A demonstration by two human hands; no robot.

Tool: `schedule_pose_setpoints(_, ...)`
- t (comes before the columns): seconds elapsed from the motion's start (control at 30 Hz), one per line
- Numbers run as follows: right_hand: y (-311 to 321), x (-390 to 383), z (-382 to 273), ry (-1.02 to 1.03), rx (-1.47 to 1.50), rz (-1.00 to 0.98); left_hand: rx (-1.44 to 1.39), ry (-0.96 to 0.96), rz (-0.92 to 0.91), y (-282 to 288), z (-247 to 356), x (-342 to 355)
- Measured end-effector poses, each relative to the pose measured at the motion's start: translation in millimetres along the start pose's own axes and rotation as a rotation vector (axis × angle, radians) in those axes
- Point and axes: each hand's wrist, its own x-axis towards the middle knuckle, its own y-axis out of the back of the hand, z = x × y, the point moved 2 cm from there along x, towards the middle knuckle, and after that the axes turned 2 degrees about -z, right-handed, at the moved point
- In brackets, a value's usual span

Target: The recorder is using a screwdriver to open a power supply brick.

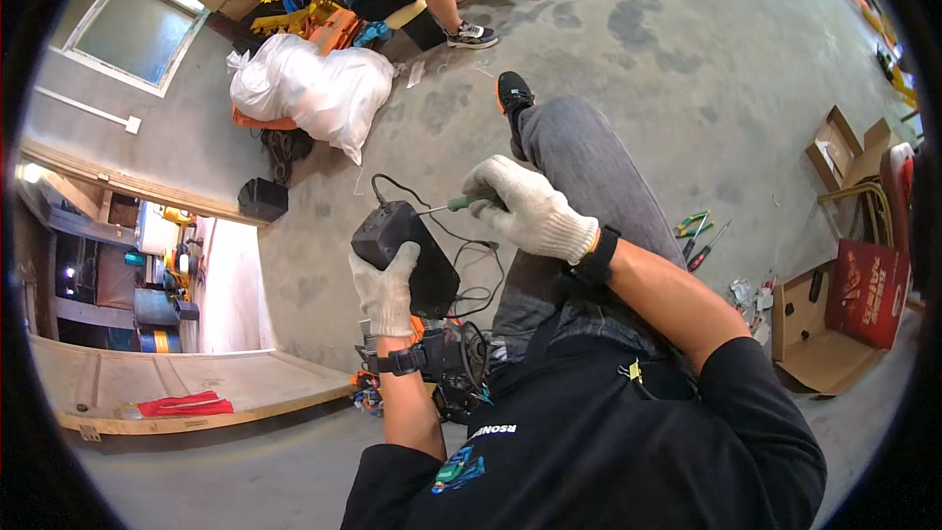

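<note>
Plainly, the gloved left hand [388,283] grips a black box-shaped device [433,275] from below, holding it above the floor just left of the person's jeans-clad leg [599,162]. The gloved right hand [527,208] is closed around a green-handled screwdriver [458,203], its shaft pointing at the device's upper edge; tip contact is unclear. A black cable [392,180] loops behind

Matt plastic box [429,273], knitted cloth gloves [522,208].
</note>
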Motion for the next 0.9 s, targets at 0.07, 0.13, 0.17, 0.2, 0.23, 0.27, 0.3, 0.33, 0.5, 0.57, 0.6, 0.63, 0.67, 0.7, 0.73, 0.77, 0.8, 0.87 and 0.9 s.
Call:
schedule_pose_setpoints(0.07, -1.5, -1.1, -2.0, 0.045, -0.006, 0.038, 0.045, 0.081, 0.028, 0.9, 0.3, -1.1)
schedule_pose_setpoints(0.13, -1.2, -0.9, -4.2, 0.049, -0.022, 0.070, 0.066, 0.066, 0.020, 1.7, 2.0, -1.5)
schedule_pose_setpoints(0.17, 0.5, -0.6, -2.0, -0.088, -0.075, 0.056, 0.103, 0.072, 0.026, 1.8, 1.9, -2.4)
schedule_pose_setpoints(0.2, 2.4, -1.6, 0.3, -0.228, -0.129, 0.043, 0.098, 0.085, 0.017, 1.6, 0.8, -3.5)
schedule_pose_setpoints(0.23, 2.9, 0.3, 2.4, -0.299, -0.034, -0.038, 0.046, 0.072, -0.010, 0.8, 0.4, -2.7)
schedule_pose_setpoints(0.27, 4.7, 1.8, 2.5, -0.291, -0.040, -0.034, 0.000, 0.070, -0.026, -0.6, -0.5, -0.6)
schedule_pose_setpoints(0.3, 5.2, 2.7, 0.0, -0.181, -0.032, -0.022, -0.015, 0.037, -0.034, -1.4, -0.9, -0.3)
schedule_pose_setpoints(0.33, 4.6, 3.1, -1.6, -0.122, -0.030, -0.039, -0.004, 0.013, -0.034, -0.6, -1.2, -1.3)
schedule_pose_setpoints(0.5, 1.3, -1.1, -8.3, 0.085, -0.032, 0.043, 0.006, 0.083, -0.006, 0.5, -6.1, -0.7)
schedule_pose_setpoints(0.57, 0.6, -1.9, -7.5, 0.029, -0.067, 0.084, -0.009, 0.122, 0.005, 0.9, -7.5, -0.8)
schedule_pose_setpoints(0.6, 0.6, -1.7, -6.8, 0.023, -0.065, 0.082, -0.011, 0.105, -0.001, 0.9, -7.3, -1.0)
schedule_pose_setpoints(0.63, 0.1, -1.0, -2.2, -0.167, -0.034, 0.027, 0.006, 0.095, -0.003, 0.7, -6.8, -0.9)
schedule_pose_setpoints(0.67, -0.3, -0.1, 2.4, -0.346, -0.008, -0.026, 0.031, 0.090, 0.007, 0.6, -6.2, -0.4)
schedule_pose_setpoints(0.7, 0.7, 1.0, 3.3, -0.347, -0.005, -0.027, 0.021, 0.076, -0.001, -0.2, -5.3, 0.1)
schedule_pose_setpoints(0.73, 1.3, 2.0, 1.6, -0.234, -0.008, -0.049, 0.041, 0.033, -0.012, -0.9, -3.6, -0.1)
schedule_pose_setpoints(0.77, 2.0, 2.8, 0.6, -0.170, -0.031, -0.086, 0.089, 0.054, 0.002, -1.8, -2.8, 1.0)
schedule_pose_setpoints(0.8, 2.7, 3.1, -1.0, -0.114, -0.012, -0.073, 0.059, -0.016, -0.018, -3.2, -0.2, 2.0)
schedule_pose_setpoints(0.87, 2.9, 0.2, -5.3, -0.023, -0.038, -0.058, 0.002, 0.115, 0.026, -2.9, -1.5, -3.3)
schedule_pose_setpoints(0.9, 2.4, 0.1, -7.5, 0.012, -0.072, -0.035, -0.012, 0.099, 0.018, -3.8, -0.3, -3.3)
